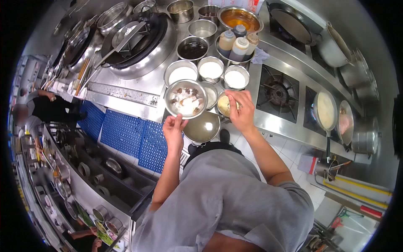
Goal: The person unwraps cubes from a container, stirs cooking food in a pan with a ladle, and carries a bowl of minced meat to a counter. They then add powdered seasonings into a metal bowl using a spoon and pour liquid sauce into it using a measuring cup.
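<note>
My left hand (173, 131) grips the near rim of a round steel bowl (168, 107), thumb on the edge. In the bowl lie white powder (187, 105) and brown pieces whose kind I cannot make out. My right hand (243, 112) is over a small steel container (220, 110) of pale yellow powder (226, 106). Its thumb and fingers are drawn together above the powder; what they hold, if anything, is hidden. Just beyond both hands stand pots of white powder (180, 74), (211, 69) and a third white-filled pot (235, 78).
A large pot (201, 128) with cloudy liquid stands below the bowl. Squeeze bottles (239, 46) stand in a steel pot behind. To the right are a gas burner (278, 90) and a pan (325, 110) over a blue flame. Another person (54, 107) is at the far left.
</note>
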The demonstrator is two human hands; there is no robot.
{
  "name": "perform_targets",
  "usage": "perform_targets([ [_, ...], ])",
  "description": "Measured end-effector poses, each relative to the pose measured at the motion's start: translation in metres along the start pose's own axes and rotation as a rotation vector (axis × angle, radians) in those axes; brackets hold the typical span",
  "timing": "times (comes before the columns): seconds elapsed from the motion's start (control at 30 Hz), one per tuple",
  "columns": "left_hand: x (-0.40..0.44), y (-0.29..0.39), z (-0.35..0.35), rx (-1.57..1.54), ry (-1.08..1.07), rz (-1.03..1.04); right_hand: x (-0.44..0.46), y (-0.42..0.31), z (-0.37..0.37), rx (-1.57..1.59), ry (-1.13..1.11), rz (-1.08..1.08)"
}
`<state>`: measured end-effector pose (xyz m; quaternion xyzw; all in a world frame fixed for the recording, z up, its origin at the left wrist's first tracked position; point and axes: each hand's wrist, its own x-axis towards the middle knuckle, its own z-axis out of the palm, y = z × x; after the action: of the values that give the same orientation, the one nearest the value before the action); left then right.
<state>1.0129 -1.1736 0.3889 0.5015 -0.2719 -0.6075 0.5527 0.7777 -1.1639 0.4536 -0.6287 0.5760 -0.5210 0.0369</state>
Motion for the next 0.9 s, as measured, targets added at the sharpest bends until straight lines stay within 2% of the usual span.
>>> perform_targets([
  [0.1,-0.001,-0.004,-0.012,-0.006,0.001,0.008,-0.014,0.048,0.03,-0.024,-0.01,0.091],
  [0.17,-0.005,-0.003,-0.016,0.014,-0.017,0.007,-0.031,0.079,0.053,-0.053,-0.011,0.074],
  [0.23,-0.013,0.002,-0.014,0.016,0.006,-0.016,-0.038,0.087,0.068,0.044,-0.263,0.5],
  [0.27,-0.015,0.001,-0.017,0.022,0.019,-0.025,-0.038,0.094,0.071,0.085,-0.293,0.554],
  [0.3,-0.018,0.001,-0.018,0.001,0.021,-0.023,-0.033,0.096,0.068,0.089,-0.273,0.549],
  [0.37,-0.029,0.006,-0.018,-0.033,-0.005,-0.038,-0.028,0.097,0.056,0.119,-0.419,0.522],
  [0.4,-0.034,0.008,-0.016,-0.036,0.004,-0.045,-0.025,0.096,0.046,0.121,-0.413,0.496],
  [0.43,-0.038,0.01,-0.016,-0.042,0.015,-0.051,-0.017,0.102,0.038,0.124,-0.399,0.485],
  [0.5,-0.041,0.003,-0.026,-0.051,-0.005,-0.023,-0.001,0.118,0.02,0.341,-0.309,0.554],
  [0.57,-0.046,0.0,-0.028,-0.015,0.045,-0.052,0.023,0.173,0.016,0.443,-0.028,0.49],
  [0.63,-0.051,-0.004,-0.03,-0.011,0.062,-0.04,0.058,0.207,0.005,0.338,0.14,0.584],
  [0.7,-0.051,-0.008,-0.032,0.008,0.0,0.0,0.086,0.221,-0.007,0.122,0.169,0.632],
  [0.8,-0.056,-0.007,-0.021,0.061,0.016,0.011,0.115,0.225,-0.01,0.038,0.171,0.595],
  [0.9,-0.062,-0.001,-0.005,0.135,-0.014,0.01,0.12,0.21,-0.001,0.155,0.25,0.554],
])
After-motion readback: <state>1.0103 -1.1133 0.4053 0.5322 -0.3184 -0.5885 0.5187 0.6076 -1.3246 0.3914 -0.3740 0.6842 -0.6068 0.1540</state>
